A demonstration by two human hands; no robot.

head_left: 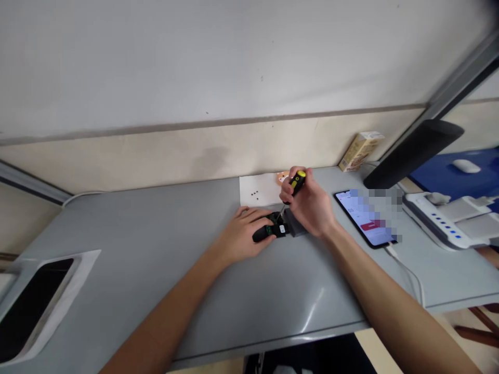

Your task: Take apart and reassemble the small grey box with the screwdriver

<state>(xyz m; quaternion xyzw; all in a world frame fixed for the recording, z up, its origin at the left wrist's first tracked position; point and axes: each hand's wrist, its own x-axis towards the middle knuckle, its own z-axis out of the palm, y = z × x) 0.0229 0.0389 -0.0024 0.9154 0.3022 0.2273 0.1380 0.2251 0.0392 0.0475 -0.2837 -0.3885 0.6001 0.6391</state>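
Note:
My left hand (240, 236) is wrapped over a small black device (268, 231) that shows a bit of green and a white label. It presses the device against the grey table (167, 249). In my right hand (314, 205) is a screwdriver (298, 181) with a black and yellow handle. The shaft slants down and its tip meets the device near my left fingertips; the exact contact spot is too small to make out. A dark grey block (295, 225) lies beside the device, partly under my right hand.
Behind my hands, white paper (249, 183) carries several tiny dark screws (254, 195) and an orange figure (281, 178). To the right are a charging phone (362, 223), a power strip (436, 221), a black column (413, 156) and a carton (358, 150). A black-screened device (37, 298) lies far left.

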